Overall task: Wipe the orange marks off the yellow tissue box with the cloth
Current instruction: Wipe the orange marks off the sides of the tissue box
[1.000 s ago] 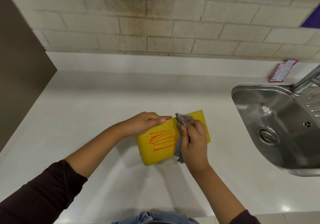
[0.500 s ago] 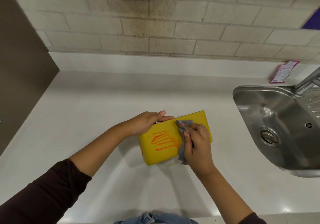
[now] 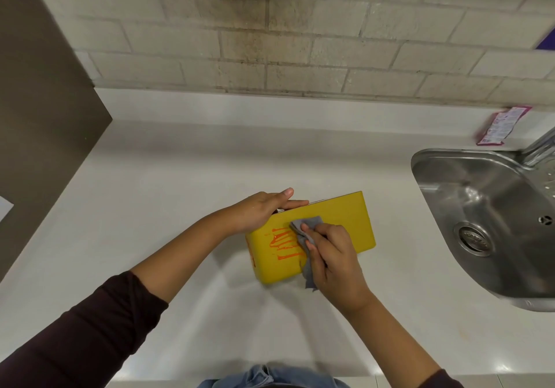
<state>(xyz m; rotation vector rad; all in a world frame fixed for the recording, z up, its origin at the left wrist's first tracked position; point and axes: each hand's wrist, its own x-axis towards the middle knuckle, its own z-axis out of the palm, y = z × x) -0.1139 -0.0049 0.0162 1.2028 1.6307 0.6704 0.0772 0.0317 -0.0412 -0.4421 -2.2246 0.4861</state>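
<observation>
— Looking down on a pale desk [image 3: 150, 195] under a tiled wall [image 3: 300, 42], with a steel sink [image 3: 486, 207] well off to the right of both hands.

— And nearer the fingers?

— Lying flat on the desk, a yellow tissue box [image 3: 339, 216], broad face up. Gripped at its far left edge by the left hand [image 3: 264, 210], thumb along the top edge, fingers curled closed over the far side.

— The right hand [image 3: 333, 264]?

— Pressed down on the middle of the box face, fingers closed on a bunched grey cloth [image 3: 306, 228]. Cloth poking out past the fingertips to the left, a tail hanging over the near edge.

— Marks?

— Orange marks [image 3: 283, 243], just left of the right fingertips, touching the cloth's edge. Clean yellow to the right of the hand.

— Anything smaller?

— Pink packet [image 3: 501, 126] propped against the wall behind the sink, far from either hand.
</observation>
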